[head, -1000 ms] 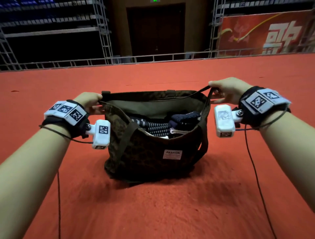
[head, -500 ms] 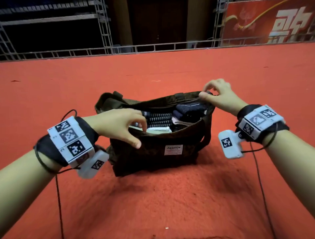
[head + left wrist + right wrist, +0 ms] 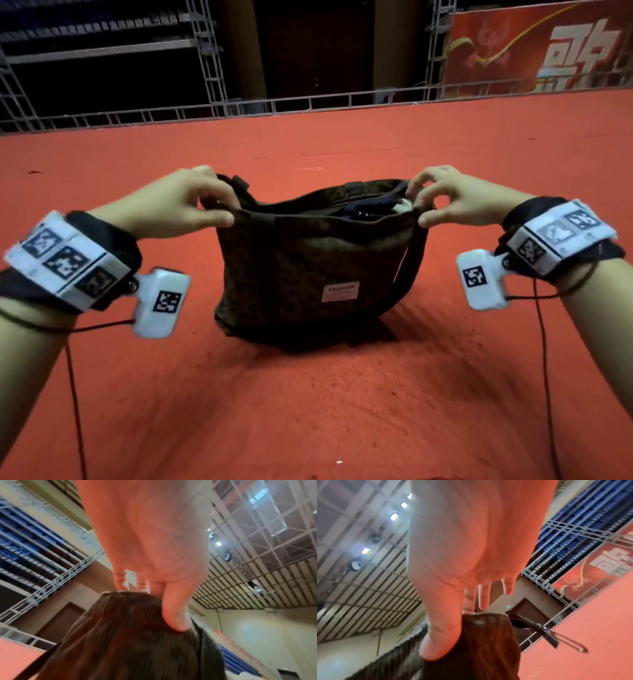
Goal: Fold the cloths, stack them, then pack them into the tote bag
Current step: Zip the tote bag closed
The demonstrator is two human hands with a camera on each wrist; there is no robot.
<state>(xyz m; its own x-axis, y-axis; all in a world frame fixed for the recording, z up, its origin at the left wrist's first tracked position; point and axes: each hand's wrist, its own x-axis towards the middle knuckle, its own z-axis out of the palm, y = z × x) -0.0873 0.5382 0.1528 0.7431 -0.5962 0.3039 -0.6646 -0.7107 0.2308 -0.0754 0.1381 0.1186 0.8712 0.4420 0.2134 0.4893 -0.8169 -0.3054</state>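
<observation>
Likely sports hall — tiered seats [image 3: 583, 524], red carpet [image 3: 308, 411]

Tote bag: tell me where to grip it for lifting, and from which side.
Probably grip the tote bag at both ends of its top rim, from above: the left hand and right hand already pinch there, pulling the soft rim taut with the cloths inside.

The head view is dim and warm-toned, with the far hall nearly black while the red carpeted floor [image 3: 308, 394] catches soft light from above and carries a dark shadow around the base of the dark brown corduroy tote bag [image 3: 308, 267]. Its straight railings bow near the edges, and the white wrist-mounted marker bands [image 3: 65, 263] are smeared by motion blur. Both wrist views are soft and blurred, the close left hand [image 3: 154, 540] and right hand [image 3: 471, 540] out of focus and tinted red, with small rectangular ceiling lights [image 3: 393, 516] flaring into hazy glare.
</observation>
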